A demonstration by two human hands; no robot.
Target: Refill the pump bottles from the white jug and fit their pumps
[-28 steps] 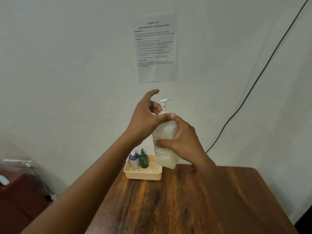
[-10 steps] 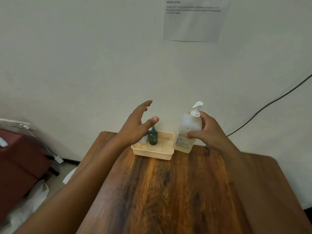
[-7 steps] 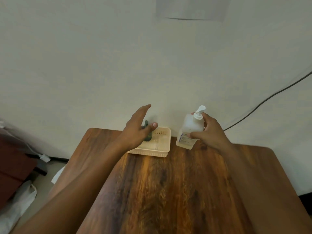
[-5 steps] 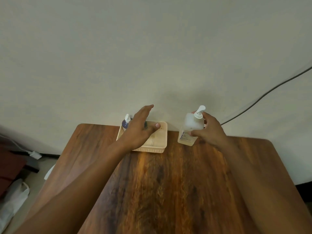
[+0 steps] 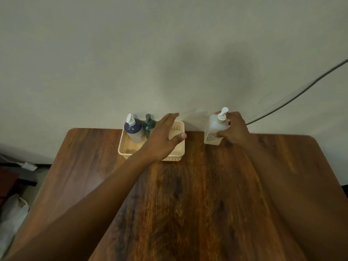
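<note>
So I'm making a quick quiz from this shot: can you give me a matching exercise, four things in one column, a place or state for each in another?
Things:
1. navy bottle
2. clear bottle
3. left hand
4. cable

Places or states:
a. runs along the wall
b. open, over the basket
c. stands in the basket's left end
d. on the table, gripped by the right hand

Pairs: 1-c, 2-d, 3-b, 4-a
</note>
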